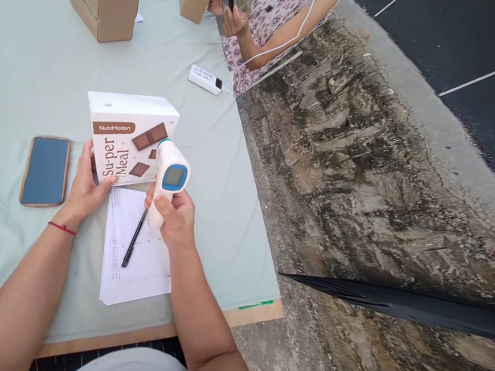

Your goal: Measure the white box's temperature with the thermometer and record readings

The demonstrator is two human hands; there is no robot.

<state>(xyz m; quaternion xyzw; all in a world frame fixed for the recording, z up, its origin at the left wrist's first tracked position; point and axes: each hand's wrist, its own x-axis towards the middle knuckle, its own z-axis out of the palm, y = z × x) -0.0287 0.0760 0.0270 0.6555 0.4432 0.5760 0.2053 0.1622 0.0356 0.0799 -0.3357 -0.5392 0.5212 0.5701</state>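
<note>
My right hand [175, 217] grips a white and blue infrared thermometer [167, 173] by its handle, its nose aimed at a white Su-per Meal box [125, 136]. My left hand [85, 187] holds the box upright by its lower left corner on the table. Just below the box lies a printed sheet of paper [139, 257] with a black pen [134, 238] resting on it.
A phone [45, 171] lies face up left of my left hand on the pale green table cover [215, 166]. Cardboard boxes [102, 1] stand at the far side. A person across [278, 16] holds a phone. A white power bank [205, 80] lies nearby. Stained pavement is at right.
</note>
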